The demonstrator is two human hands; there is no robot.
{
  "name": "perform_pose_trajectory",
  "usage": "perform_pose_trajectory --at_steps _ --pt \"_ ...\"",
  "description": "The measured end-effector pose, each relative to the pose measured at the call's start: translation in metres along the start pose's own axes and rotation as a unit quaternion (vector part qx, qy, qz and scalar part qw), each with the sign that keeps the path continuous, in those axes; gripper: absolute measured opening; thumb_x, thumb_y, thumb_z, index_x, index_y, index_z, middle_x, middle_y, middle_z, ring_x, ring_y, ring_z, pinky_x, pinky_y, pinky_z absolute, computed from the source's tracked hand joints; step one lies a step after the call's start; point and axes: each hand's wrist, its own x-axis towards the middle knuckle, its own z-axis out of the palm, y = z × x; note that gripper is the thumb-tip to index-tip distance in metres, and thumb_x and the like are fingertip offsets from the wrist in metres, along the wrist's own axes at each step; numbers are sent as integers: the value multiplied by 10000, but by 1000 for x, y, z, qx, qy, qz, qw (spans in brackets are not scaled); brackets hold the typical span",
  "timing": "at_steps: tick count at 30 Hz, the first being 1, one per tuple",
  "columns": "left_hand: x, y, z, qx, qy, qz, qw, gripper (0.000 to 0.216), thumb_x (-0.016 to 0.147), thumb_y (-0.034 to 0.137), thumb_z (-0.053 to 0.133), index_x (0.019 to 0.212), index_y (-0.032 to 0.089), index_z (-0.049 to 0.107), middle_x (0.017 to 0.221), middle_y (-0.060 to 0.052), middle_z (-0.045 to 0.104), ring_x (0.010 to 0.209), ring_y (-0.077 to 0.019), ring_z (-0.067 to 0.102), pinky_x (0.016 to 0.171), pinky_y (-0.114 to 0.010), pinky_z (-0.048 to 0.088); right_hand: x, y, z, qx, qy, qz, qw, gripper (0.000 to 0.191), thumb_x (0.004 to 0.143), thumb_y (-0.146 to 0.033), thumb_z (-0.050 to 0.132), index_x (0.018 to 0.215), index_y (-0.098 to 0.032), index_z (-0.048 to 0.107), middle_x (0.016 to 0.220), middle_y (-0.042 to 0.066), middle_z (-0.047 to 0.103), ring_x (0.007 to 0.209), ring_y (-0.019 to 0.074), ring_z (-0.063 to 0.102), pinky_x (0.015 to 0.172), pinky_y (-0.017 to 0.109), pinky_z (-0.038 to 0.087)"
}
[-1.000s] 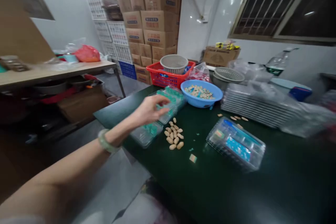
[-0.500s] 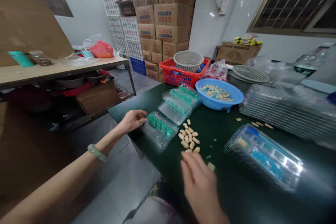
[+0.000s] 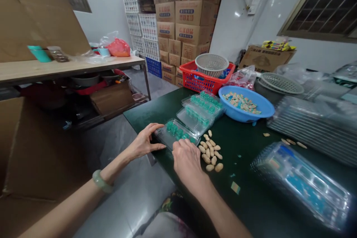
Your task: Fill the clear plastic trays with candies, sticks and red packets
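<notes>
A clear plastic tray point(image 3: 166, 138) with a row of green pieces point(image 3: 177, 131) lies near the left edge of the dark green table. My left hand point(image 3: 146, 140), with a pale green bangle point(image 3: 102, 181) on its wrist, spans the tray's left end, thumb on the near side and fingers on the far side. Over the tray's near right part is my right hand point(image 3: 188, 160), fingers bent and pressed together; its fingertips and anything in them are hidden. Beside it lies a small pile of unshelled peanuts point(image 3: 211, 151). A small striped flat piece point(image 3: 235, 187) lies nearer me.
Similar filled trays point(image 3: 196, 115) overlap behind. A blue basin point(image 3: 247, 104) of wrapped pieces and a red basket point(image 3: 199, 81) with a grey colander point(image 3: 212, 64) stand at the back. On the right are a clear package point(image 3: 304, 186) and stacked clear plastic trays point(image 3: 312, 126).
My right hand has moved forward and left, from in front of the peanuts onto the tray. My left hand has spread around the tray's end. The view has turned slightly left.
</notes>
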Motion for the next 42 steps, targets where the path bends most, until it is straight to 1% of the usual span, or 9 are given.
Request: perform_pose_trajectory --at_steps 4,9,14,19,21,26,35,39,42 --pt "1 -6 9 4 46 -8 999 627 696 459 648 1231 213 431 1165 -69 494 946 -187 508 806 -305 433 4 5 -5 14 30 0 999 117 814 -84 484 751 -182 488 778 30 533 759 181 459 656 299 319" --pt "0 -15 17 -32 74 -60 995 832 674 446 666 1359 263 231 1149 -56 505 789 -150 518 682 -285 450 4 8 -2 -43 109 -36 992 146 838 -84 446 727 -178 456 751 46 479 741 202 418 649 330 299" --pt "-1 -19 18 -30 86 -49 995 726 660 446 672 1282 224 369 1049 -56 567 759 -165 533 635 -282 438 4 10 -1 -71 150 -60 984 185 832 -46 417 707 -183 426 729 37 439 717 200 396 636 336 299" --pt "-6 -14 9 -140 62 -53 987 746 721 389 620 1354 223 260 1188 -92 531 906 -196 548 704 -305 443 4 9 1 -73 148 -55 985 183 818 -30 413 716 -181 424 736 35 434 719 200 391 639 342 307" --pt "-2 -10 10 -156 62 -80 983 676 731 386 591 1321 193 323 1147 -94 555 920 -203 552 725 -318 451 4 7 4 -76 149 -57 984 183 812 -24 411 718 -180 425 741 36 434 721 201 391 634 343 303" --pt "16 1 28 57 129 -194 971 506 703 372 566 1146 139 487 952 -71 627 821 -205 573 718 -322 448 3 8 1 -81 150 -74 983 175 821 -40 402 720 -180 429 744 35 427 722 202 389 637 347 302" --pt "19 -2 36 135 148 -161 966 414 742 298 505 1139 181 508 970 -80 607 925 -265 519 736 -368 419 5 15 -52 -95 226 -76 967 223 851 -41 353 692 -180 423 714 28 406 704 188 380 620 343 273" --pt "4 32 23 -80 275 -114 951 537 677 358 636 1161 165 506 1057 -101 576 934 -246 530 749 -343 440 -5 5 -56 -83 264 -87 957 239 873 -73 346 672 -177 422 677 18 393 658 170 366 594 336 251" --pt "-3 75 20 -431 216 -73 873 605 680 408 651 1221 214 464 1182 -102 536 1071 -267 498 802 -351 451 -14 -4 -59 -69 299 -97 947 232 862 -79 368 659 -176 423 659 15 397 636 162 365 584 337 243"
